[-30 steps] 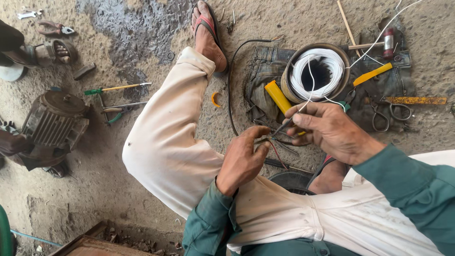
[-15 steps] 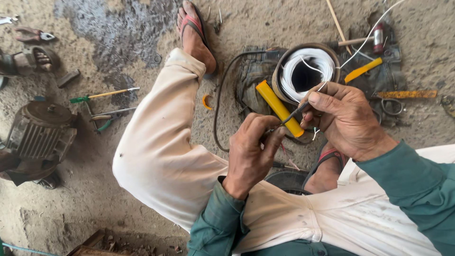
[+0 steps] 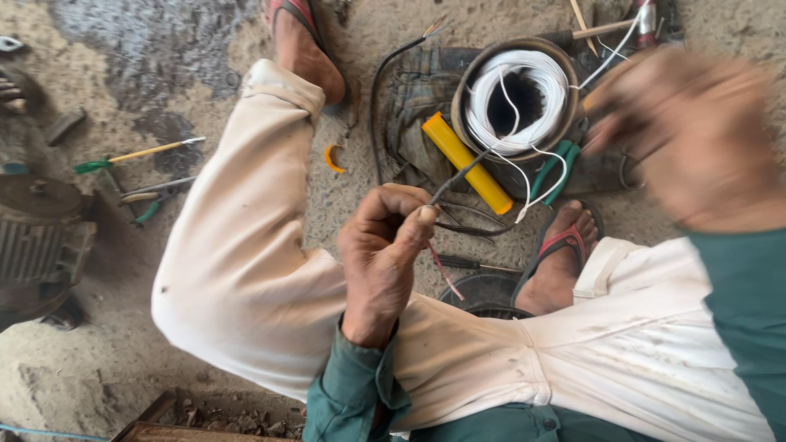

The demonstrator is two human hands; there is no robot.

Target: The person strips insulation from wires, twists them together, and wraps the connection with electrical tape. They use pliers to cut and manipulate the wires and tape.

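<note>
Since half a second ago the right hand (image 3: 696,139) has swung away from the left, up to the right of the frame, and it is now so blurred that I cannot tell whether it is open or holding anything. From the head view, the left hand (image 3: 385,254) is curled shut, thumb against forefinger, pinching a thin dark wire (image 3: 458,176) that rises toward the motor winding (image 3: 516,98). That grip seems meant to keep the wire taut and off the ground. The winding lies on the floor (image 3: 164,49) between the sandalled feet, a yellow tube (image 3: 467,164) just beside it. The wrist is bent, the forearm resting over the knee.
</note>
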